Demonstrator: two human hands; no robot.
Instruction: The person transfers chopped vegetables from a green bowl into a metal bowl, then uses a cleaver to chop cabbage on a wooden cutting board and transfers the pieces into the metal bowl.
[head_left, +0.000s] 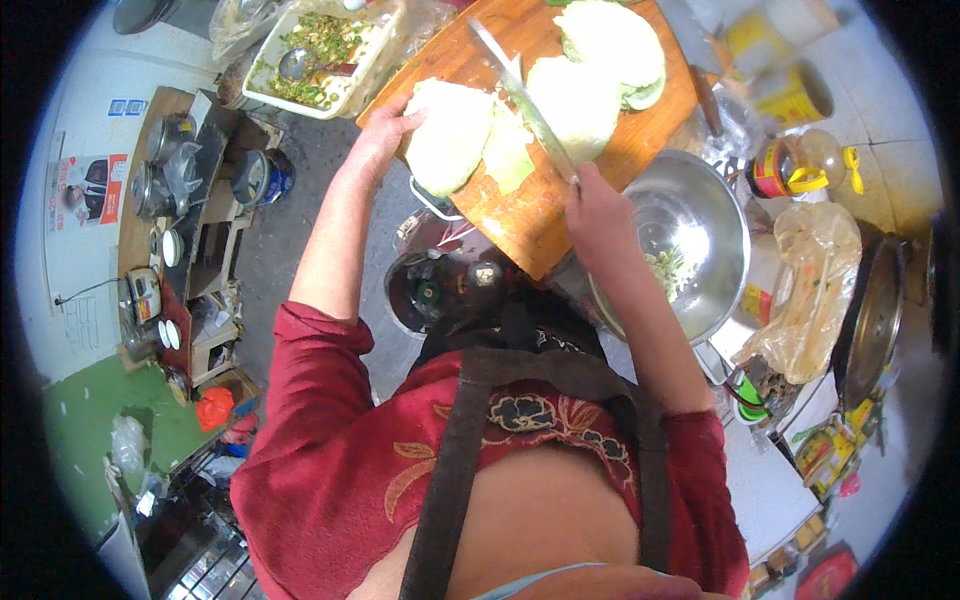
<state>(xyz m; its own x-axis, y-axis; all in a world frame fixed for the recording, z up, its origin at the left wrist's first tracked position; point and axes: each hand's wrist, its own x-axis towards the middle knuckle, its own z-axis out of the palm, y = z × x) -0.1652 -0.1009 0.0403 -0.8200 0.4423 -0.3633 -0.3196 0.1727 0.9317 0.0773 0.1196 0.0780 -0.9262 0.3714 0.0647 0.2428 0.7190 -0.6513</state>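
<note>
My left hand (391, 129) rests against the left edge of a pale cabbage piece (448, 135), fingers partly hidden behind it. My right hand (600, 214) grips the handle end of a kitchen knife (531, 109), whose blade slants up and left across the wooden cutting board (502, 229). A loose cabbage leaf (508, 154) lies between the left piece and the blade. Right of the knife sits another cabbage piece (574, 105), with a further one (611, 45) behind it. A second knife, a cleaver (688, 34), lies along the board's right edge.
A steel bowl (709, 225) holding some shredded greens (670, 270) stands right of the board. At the upper left is a white tub (259, 82) of chopped vegetables with a ladle (296, 65). An oil bottle (791, 165) and a plastic bag (814, 277) are farther right.
</note>
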